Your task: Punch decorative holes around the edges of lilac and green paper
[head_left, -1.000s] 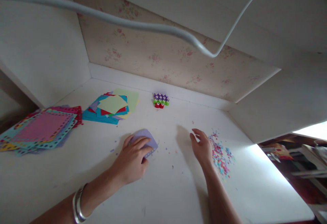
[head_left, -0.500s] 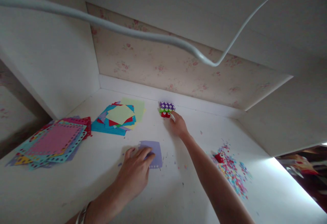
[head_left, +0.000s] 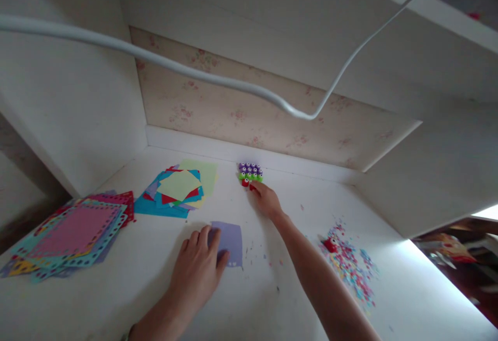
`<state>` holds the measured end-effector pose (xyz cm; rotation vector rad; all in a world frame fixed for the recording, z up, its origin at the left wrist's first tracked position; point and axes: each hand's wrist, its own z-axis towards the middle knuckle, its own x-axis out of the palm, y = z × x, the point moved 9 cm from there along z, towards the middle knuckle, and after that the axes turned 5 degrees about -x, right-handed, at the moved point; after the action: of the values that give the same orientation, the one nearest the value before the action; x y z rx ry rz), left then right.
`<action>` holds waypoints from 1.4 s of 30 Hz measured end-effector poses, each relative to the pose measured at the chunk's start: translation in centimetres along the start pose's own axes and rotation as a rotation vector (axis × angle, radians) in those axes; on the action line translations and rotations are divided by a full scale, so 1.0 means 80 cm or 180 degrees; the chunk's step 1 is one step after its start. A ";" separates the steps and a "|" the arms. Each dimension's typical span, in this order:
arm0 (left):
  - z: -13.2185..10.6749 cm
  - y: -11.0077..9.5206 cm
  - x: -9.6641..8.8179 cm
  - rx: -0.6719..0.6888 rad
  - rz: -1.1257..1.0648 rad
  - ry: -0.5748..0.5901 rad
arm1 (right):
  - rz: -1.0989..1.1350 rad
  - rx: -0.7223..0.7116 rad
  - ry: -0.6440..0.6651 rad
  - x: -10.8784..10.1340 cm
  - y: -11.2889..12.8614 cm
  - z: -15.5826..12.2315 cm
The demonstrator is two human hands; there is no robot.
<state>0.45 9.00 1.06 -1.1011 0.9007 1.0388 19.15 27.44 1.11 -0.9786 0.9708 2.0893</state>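
Note:
My left hand (head_left: 198, 268) lies flat with its fingers spread on a small purple paper square (head_left: 231, 240), which has punched holes along its lower edge. My right hand (head_left: 266, 199) is stretched out to a cluster of small purple, green and red paper punches (head_left: 250, 172) near the back wall. Its fingertips are pinched round a red punch (head_left: 252, 187) at the front of the cluster. One more red punch (head_left: 245, 182) sits just left of it.
A pile of plain coloured paper squares (head_left: 177, 190) and a pile of punched-border squares (head_left: 73, 232) lie at the left. A heap of confetti (head_left: 350, 266) with a red punch (head_left: 330, 245) on it lies at the right. A white cable (head_left: 233, 84) hangs across overhead.
My right hand left the confetti heap, reached to the punch cluster and closed on a red punch. A red punch now lies on the confetti. My left hand slid back a little on the purple square.

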 end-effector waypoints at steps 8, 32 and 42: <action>0.007 0.010 0.023 0.0073 -0.0563 0.0068 | 0.0090 0.0092 -0.0095 -0.045 0.038 -0.090; 0.009 0.008 0.033 -0.0085 -0.0901 0.0522 | -0.1336 0.2120 0.0303 -0.205 -0.097 -0.252; 0.007 0.006 0.032 -0.0053 -0.0860 0.0607 | -0.0147 0.0923 0.0335 -0.154 -0.111 -0.147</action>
<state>0.74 10.10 -1.33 -1.3121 0.8660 0.7289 36.75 19.78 2.75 -0.9563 1.2517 1.8101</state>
